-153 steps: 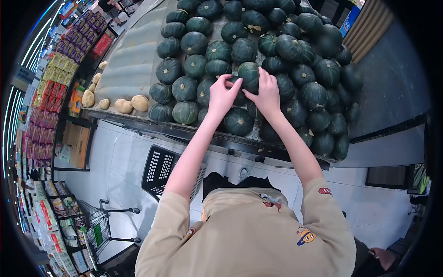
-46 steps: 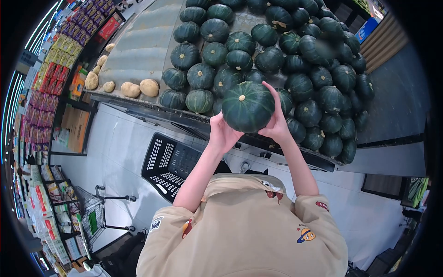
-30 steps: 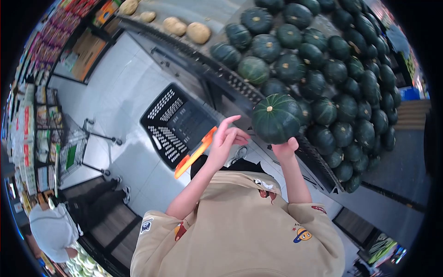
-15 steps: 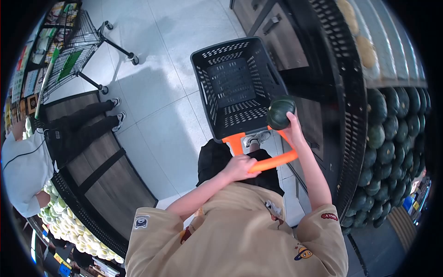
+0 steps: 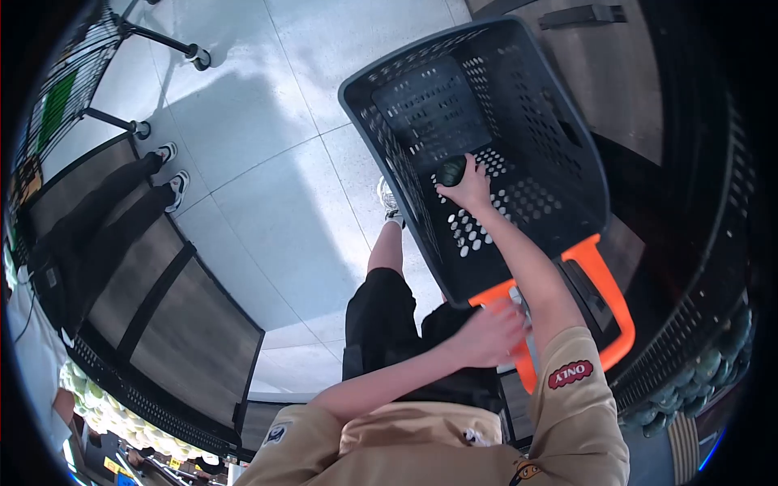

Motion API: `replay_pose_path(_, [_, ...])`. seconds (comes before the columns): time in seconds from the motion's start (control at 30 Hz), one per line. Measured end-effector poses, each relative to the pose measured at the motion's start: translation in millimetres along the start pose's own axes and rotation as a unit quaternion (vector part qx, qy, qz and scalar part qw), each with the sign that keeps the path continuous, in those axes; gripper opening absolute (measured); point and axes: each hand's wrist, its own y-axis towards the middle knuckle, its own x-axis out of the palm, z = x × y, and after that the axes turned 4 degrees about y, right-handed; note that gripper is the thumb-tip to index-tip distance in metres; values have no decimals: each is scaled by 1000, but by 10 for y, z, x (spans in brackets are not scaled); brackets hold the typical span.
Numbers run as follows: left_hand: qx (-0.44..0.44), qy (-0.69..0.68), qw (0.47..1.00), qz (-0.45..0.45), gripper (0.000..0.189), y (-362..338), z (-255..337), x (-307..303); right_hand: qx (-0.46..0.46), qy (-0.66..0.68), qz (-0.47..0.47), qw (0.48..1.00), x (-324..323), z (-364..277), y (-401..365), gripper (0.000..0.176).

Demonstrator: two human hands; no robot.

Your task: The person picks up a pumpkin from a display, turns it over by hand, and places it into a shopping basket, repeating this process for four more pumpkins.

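Observation:
Deep inside the dark grey basket [image 5: 559,138], my right hand [image 5: 470,188] is wrapped round a dark green squash [image 5: 451,170], low over the perforated bottom. The orange handle [image 5: 612,296] rises at the basket's near side. Beside the handle's left part is my left hand [image 5: 492,330], blurred by motion, so its fingers and any contact with the handle cannot be made out.
Another person's legs [image 5: 105,219] and a wire shopping cart [image 5: 61,89] are at the left, by a wood-panelled display stand [image 5: 182,324]. More green squashes [image 5: 697,381] lie at the right. My shoe [image 5: 389,198] is left of the basket.
My right hand has carried the squash from above the basket's near right corner down into it. My left hand has moved right and down. The basket appears larger and closer, its handle swung right.

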Motion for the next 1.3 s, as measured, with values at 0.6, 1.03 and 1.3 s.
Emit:
replay_pose_path(0.6, [-376,-211,870,239,78,-348,-1941,-663,78,-80,31,993,2083,428,1978,107])
replay_pose_path(1.03, [-435,-94,866,229,60,-275,-1832,-665,-24,14,-63,998,880,253,783,26])
replay_pose_path(1.3, [-551,-96,816,145,64,-324,-1857,-546,-138,133,-8,981,-1504,-533,-1210,29])
